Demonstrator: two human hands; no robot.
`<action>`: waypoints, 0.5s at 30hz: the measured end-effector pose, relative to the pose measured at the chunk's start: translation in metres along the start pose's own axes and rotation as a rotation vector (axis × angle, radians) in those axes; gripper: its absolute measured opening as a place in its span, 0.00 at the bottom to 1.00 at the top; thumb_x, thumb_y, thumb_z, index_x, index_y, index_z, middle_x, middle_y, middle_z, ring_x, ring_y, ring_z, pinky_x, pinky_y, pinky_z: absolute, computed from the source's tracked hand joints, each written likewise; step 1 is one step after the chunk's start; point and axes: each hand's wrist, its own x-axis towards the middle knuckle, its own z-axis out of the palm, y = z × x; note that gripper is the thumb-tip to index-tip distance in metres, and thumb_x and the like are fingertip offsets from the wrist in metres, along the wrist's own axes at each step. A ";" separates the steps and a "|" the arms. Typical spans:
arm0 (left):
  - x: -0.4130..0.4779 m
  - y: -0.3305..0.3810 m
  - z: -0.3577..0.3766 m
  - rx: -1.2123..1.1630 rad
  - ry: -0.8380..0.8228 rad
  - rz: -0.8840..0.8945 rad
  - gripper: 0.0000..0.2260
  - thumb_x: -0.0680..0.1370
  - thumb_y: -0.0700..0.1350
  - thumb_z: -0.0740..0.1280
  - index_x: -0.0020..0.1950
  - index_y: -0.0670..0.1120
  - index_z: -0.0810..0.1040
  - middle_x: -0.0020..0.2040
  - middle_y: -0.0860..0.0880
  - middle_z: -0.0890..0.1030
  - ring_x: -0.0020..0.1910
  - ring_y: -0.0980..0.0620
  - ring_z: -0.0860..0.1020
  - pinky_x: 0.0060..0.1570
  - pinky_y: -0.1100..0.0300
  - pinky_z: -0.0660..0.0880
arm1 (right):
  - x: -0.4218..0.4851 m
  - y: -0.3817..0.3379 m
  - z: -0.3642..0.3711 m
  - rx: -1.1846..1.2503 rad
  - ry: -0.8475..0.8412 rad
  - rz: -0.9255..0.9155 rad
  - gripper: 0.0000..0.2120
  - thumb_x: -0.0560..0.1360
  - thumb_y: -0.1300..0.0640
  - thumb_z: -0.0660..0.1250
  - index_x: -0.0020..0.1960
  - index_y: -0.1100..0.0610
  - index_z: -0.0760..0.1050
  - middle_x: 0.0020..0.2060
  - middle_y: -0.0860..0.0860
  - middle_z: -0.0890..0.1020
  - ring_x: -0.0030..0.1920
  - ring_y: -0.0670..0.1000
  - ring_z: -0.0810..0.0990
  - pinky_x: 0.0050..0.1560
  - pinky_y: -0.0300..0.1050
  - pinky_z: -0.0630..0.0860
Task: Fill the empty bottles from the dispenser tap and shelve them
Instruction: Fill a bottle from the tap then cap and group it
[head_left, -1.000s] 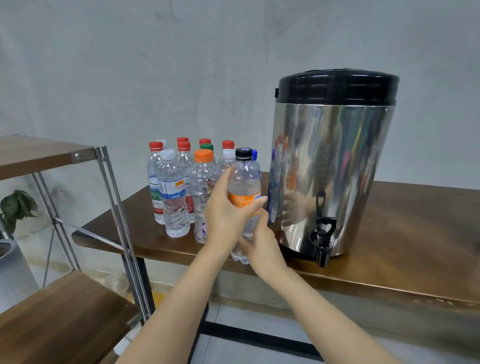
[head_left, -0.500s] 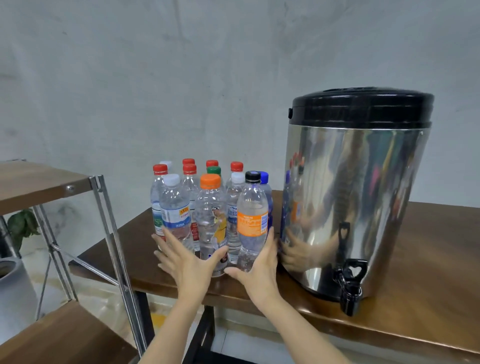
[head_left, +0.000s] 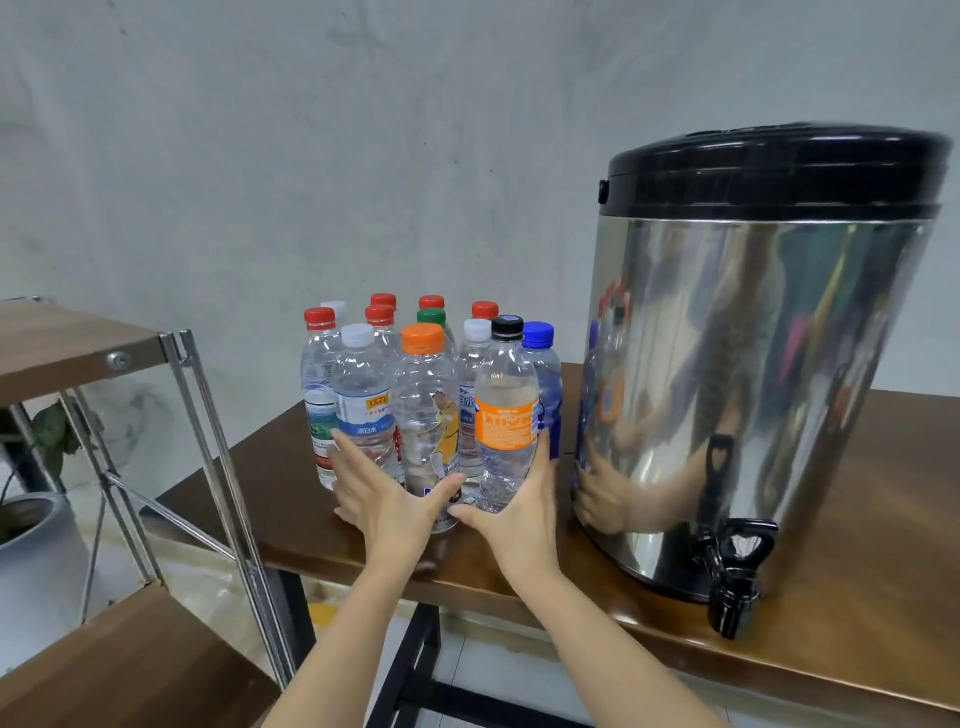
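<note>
In the head view the left hand (head_left: 387, 499) and right hand (head_left: 511, 512) lie with straight, spread fingers against the front of the capped bottles (head_left: 431, 322) clustered on the wooden table (head_left: 857, 597) just left of the steel dispenser (head_left: 753, 364). The left touches the white-capped bottle (head_left: 363, 410) and the right the black-capped bottle (head_left: 506, 415). Neither plainly grips anything, though the right thumb is hard to judge. These light, packed bottles stand near the table's front edge, so an uneven nudge could topple several or send one rolling off.

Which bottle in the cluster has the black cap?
The front-right bottle with the orange label, where the right hand rests. Its cap alone is black; the others are red, white, green, orange or blue.
</note>
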 end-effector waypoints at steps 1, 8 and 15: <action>0.001 0.000 0.001 0.004 0.001 0.003 0.66 0.57 0.71 0.71 0.77 0.50 0.28 0.81 0.43 0.39 0.79 0.41 0.44 0.74 0.37 0.47 | 0.001 -0.001 0.001 -0.017 0.004 0.002 0.68 0.47 0.31 0.75 0.78 0.43 0.42 0.74 0.60 0.62 0.74 0.58 0.63 0.71 0.59 0.65; 0.008 0.003 0.009 -0.007 0.039 -0.010 0.67 0.56 0.71 0.70 0.78 0.49 0.29 0.81 0.42 0.41 0.79 0.40 0.45 0.73 0.35 0.47 | 0.008 -0.008 0.006 -0.133 0.015 0.037 0.67 0.57 0.37 0.81 0.80 0.51 0.41 0.77 0.65 0.54 0.76 0.62 0.57 0.75 0.57 0.58; 0.010 0.000 0.013 0.003 0.027 -0.010 0.67 0.61 0.67 0.77 0.77 0.50 0.28 0.81 0.43 0.39 0.79 0.39 0.43 0.75 0.38 0.44 | 0.014 -0.012 0.003 -0.200 -0.032 0.067 0.67 0.57 0.39 0.81 0.79 0.52 0.40 0.76 0.65 0.54 0.76 0.62 0.58 0.74 0.56 0.59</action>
